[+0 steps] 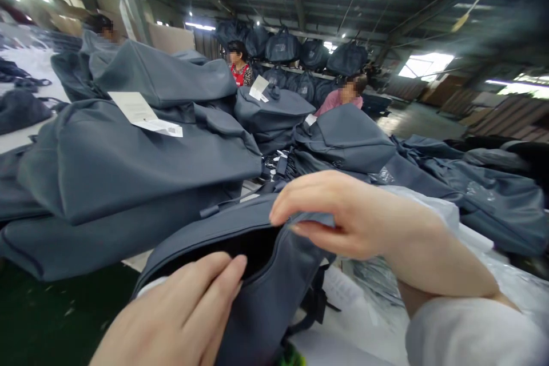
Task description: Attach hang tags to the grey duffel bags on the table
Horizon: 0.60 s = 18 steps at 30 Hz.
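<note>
A dark blue-grey bag lies in front of me, its long zip opening gaping and its inside dark. My right hand bends over the far right end of the opening, thumb and fingers pinched on the edge there. Whether a zip pull sits between those fingertips is hidden. At the near left side, my left hand has its fingers together over the opening's rim, gripping the bag; its thumb is out of sight. Black straps with a buckle hang at the bag's right side.
Large grey bags are heaped at the left, one bearing a white paper tag. More bags and folded grey pieces lie ahead and right. Clear plastic wrap is beside my right arm. Several people are behind the piles.
</note>
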{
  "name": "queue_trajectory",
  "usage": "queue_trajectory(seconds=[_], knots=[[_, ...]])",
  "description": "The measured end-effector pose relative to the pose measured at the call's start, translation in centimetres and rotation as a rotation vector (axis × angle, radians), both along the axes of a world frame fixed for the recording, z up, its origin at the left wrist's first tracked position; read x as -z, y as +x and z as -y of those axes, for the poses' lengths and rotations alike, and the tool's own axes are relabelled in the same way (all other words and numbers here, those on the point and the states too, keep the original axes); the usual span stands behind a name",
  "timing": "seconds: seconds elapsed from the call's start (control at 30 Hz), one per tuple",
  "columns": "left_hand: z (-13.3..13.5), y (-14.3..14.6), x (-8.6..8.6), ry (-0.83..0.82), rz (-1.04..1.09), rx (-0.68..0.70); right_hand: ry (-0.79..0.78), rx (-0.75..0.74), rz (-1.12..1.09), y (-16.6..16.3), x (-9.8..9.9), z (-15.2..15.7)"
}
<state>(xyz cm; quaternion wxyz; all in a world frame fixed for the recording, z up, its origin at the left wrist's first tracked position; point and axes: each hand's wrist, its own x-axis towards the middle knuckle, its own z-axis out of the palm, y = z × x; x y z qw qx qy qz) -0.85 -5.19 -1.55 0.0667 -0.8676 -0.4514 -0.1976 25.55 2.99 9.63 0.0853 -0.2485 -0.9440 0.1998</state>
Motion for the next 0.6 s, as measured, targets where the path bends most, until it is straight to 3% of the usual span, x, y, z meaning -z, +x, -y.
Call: queue_trajectory(seconds=[0.07,0.17,0.3,0.4,0.6], knots=[[-2.4,3.1,-1.7,-0.007,-0.073,0.074,0.070,0.164,0.008,2.7,1.1,-0.2],[-7.4,7.1,-3.5,-0.094,-0.194,0.140,0.113,0.285,0.072,5.1,4.8,-0.9],[-11.9,10.4,-3.4,-0.207,-0.337,0.415,0.119,0.347,0.026,6.0,8.9,-1.6],[-12.7,11.6,-3.0,-0.201,-0.419,0.493,0.129,0.316,-0.038,6.1,10.2,-1.9],[-12.4,11.9,-3.6,-0.244,-0.509,0.350,0.125,0.184,-0.071,5.5,11.5,-3.6]])
